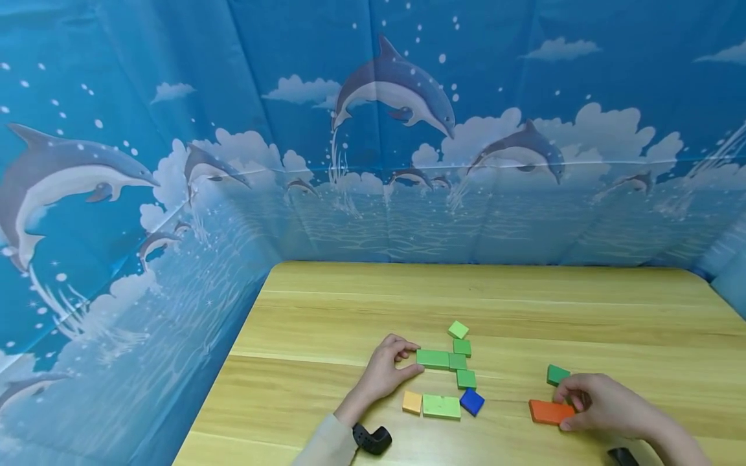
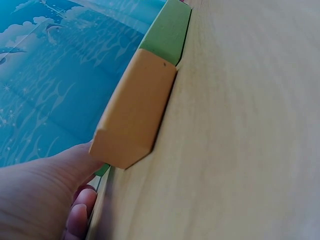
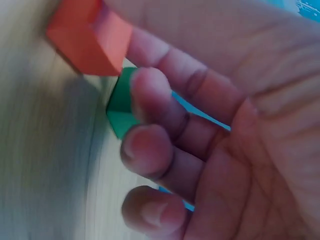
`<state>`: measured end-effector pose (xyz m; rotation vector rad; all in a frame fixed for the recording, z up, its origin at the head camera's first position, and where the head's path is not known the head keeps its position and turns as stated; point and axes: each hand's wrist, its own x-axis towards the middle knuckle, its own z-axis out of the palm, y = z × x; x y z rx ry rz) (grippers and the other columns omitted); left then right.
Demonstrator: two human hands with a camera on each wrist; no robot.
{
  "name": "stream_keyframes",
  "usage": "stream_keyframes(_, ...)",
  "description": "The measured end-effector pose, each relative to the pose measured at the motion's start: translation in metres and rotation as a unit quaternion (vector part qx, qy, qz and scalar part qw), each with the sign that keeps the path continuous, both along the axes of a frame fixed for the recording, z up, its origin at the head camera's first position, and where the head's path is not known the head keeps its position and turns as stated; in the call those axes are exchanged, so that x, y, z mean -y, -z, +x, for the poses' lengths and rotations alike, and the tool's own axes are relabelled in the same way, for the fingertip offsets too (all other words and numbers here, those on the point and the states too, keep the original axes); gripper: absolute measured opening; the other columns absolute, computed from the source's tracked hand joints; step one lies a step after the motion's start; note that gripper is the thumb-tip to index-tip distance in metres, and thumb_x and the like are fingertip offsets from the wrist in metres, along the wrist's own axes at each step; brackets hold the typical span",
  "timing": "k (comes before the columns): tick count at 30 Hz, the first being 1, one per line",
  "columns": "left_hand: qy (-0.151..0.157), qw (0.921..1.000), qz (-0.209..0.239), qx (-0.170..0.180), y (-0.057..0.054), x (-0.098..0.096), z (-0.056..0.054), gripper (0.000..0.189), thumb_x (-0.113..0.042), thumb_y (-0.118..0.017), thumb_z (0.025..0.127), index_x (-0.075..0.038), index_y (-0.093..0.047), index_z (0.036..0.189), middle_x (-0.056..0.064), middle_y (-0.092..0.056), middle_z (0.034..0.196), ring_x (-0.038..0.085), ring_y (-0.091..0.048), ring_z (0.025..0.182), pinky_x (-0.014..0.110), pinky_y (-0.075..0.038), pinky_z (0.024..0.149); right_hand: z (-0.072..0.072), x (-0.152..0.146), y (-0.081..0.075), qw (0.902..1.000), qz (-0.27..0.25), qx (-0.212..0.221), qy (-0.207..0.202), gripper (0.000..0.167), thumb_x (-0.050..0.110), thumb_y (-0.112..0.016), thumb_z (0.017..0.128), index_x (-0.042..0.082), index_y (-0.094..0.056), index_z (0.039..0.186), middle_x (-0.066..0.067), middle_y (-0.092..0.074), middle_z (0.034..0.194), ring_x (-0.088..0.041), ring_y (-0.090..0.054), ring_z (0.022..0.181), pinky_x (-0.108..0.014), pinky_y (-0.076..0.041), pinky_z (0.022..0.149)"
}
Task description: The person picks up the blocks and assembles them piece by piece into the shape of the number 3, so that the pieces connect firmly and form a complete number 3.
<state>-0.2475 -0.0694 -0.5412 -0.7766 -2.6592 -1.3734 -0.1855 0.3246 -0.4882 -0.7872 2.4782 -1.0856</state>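
Note:
At the left end of a green rectangular block [image 1: 432, 359], my left hand [image 1: 381, 370] pinches it between thumb and index finger. Its right end meets a green square block [image 1: 457, 362], with another green square [image 1: 462, 347] above and a third [image 1: 466, 378] below. My right hand [image 1: 609, 404] grips the right end of an orange-red rectangular block [image 1: 546, 411] between thumb and fingers. Just behind those fingers lies a dark green block [image 1: 557, 374], partly covered by them in the right wrist view. That view shows the other fingers loosely bent.
Nearer me lie a yellow-orange block [image 1: 412, 402], a light green rectangular block [image 1: 441, 407] and a turned blue block [image 1: 472, 401]. A tilted light green square [image 1: 458, 329] tops the column. Behind the wooden table [image 1: 350, 298] hangs a dolphin-print curtain [image 1: 373, 213].

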Motion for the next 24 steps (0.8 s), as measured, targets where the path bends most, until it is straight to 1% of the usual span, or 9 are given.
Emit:
stream_keyframes(1,-0.001,1.0000,0.000,-0.001,0.000,0.000,0.000,0.035,-0.028,-0.075,0.083,-0.009,-0.067,0.111,-0.004,-0.052,0.096,0.007,-0.048,0.083,0.021,-0.045,0.075,-0.001,0.002,-0.001,0.9998,0.016,0.003,0.011,0.027,0.030,-0.078,0.078,0.013,-0.062,0.092,0.011,-0.045,0.069,-0.002,-0.041,0.060,-0.026,-0.031,0.050)
stream_keyframes(5,-0.001,1.0000,0.001,-0.001,0.000,0.000,-0.001,0.035,-0.029,-0.075,0.083,-0.009,-0.067,0.111,-0.004,-0.052,0.096,0.006,-0.048,0.083,0.021,-0.044,0.075,-0.009,0.016,-0.008,0.9965,0.067,-0.012,0.048,0.029,0.036,-0.077,0.077,0.015,-0.063,0.092,0.009,-0.045,0.066,-0.002,-0.039,0.058,-0.025,-0.030,0.051)
stream_keyframes(8,0.001,1.0000,0.001,0.000,0.000,0.000,-0.001,0.035,-0.029,-0.075,0.083,-0.009,-0.067,0.111,-0.004,-0.051,0.095,0.006,-0.048,0.083,0.021,-0.044,0.075,-0.015,0.027,-0.012,0.9914,0.104,-0.025,0.076,0.030,0.038,-0.078,0.076,0.016,-0.064,0.092,0.006,-0.045,0.065,-0.004,-0.038,0.056,-0.026,-0.029,0.051)
stream_keyframes(12,0.000,1.0000,0.001,0.003,0.000,0.000,-0.001,0.036,-0.030,-0.075,0.083,-0.009,-0.067,0.111,-0.005,-0.051,0.095,0.006,-0.048,0.083,0.021,-0.045,0.075,-0.027,0.041,-0.016,0.9819,0.145,-0.033,0.118,0.032,0.039,-0.079,0.074,0.017,-0.065,0.091,0.004,-0.046,0.065,-0.009,-0.039,0.056,-0.028,-0.030,0.051)
stream_keyframes(16,-0.003,1.0000,0.002,0.005,0.000,0.000,-0.001,0.036,-0.030,-0.075,0.082,-0.010,-0.067,0.111,-0.005,-0.051,0.096,0.005,-0.048,0.083,0.021,-0.045,0.076,-0.044,0.053,-0.017,0.9741,0.167,-0.042,0.146,0.032,0.038,-0.080,0.073,0.017,-0.066,0.091,0.003,-0.049,0.066,-0.014,-0.043,0.056,-0.030,-0.032,0.051)
stream_keyframes(24,0.004,1.0000,0.006,-0.003,0.006,-0.001,-0.003,0.036,-0.031,-0.074,0.083,-0.010,-0.067,0.111,-0.006,-0.051,0.096,0.005,-0.048,0.084,0.021,-0.045,0.076,-0.081,0.069,-0.014,0.9677,0.172,-0.067,0.171,0.032,0.038,-0.078,0.077,0.013,-0.066,0.092,0.001,-0.050,0.071,-0.016,-0.043,0.059,-0.032,-0.033,0.052)
